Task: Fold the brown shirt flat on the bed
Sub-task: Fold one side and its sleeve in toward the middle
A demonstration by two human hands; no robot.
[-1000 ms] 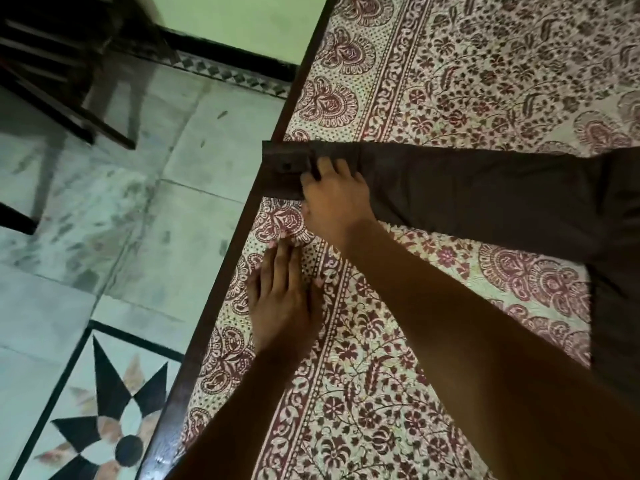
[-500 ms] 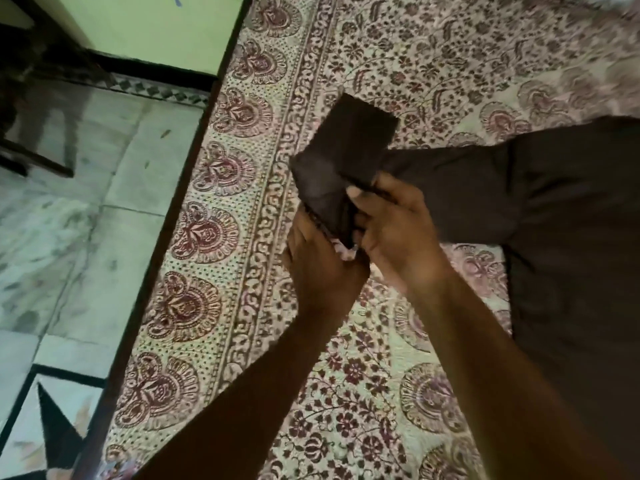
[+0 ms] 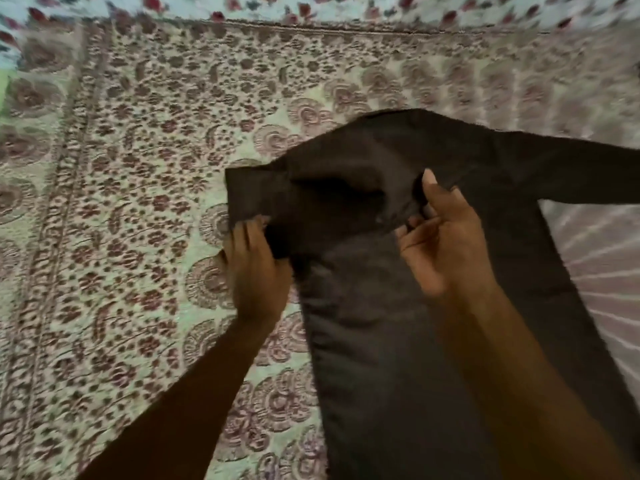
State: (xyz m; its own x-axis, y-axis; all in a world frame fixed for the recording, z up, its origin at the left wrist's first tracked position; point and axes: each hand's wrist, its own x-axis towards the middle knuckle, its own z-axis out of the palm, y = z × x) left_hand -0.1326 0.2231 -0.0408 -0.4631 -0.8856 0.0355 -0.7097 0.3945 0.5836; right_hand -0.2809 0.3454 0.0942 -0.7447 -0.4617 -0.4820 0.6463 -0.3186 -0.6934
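Where the picture begins at the far left, a small patch of pale green [image 3: 6,88] shows beside the cloth, too blurred to tell what it is. From there a printed bedsheet [image 3: 114,188] covers the bed, cream with dark red flowers and leaves, and a banded border [image 3: 65,188] runs from far to near down its left side, with a row of round fan-like motifs further right. Along the far edge lies a second fabric [image 3: 311,6], pale with red and dark blossoms, meeting the sheet at a straight seam. The whole view is smeared by motion, so fine detail is lost. Left of centre, the left hand [image 3: 258,271] lies knuckles up with its fingers closed on the near edge of the sleeve [image 3: 263,195], which is folded in toward the body of the garment. The brown shirt [image 3: 381,341] lies on the sheet right of centre, its long body running from the shoulders toward the near edge, mostly flat with a dark hollow of bunched cloth near the collar. The right hand [image 3: 446,244] pinches that bunched cloth between thumb and fingers, thumb tip pointing away. Both forearms reach in from the near edge. The other sleeve [image 3: 571,171] stretches out to the right, past the frame. At the far right the sheet [image 3: 599,258] shows pale streaks.
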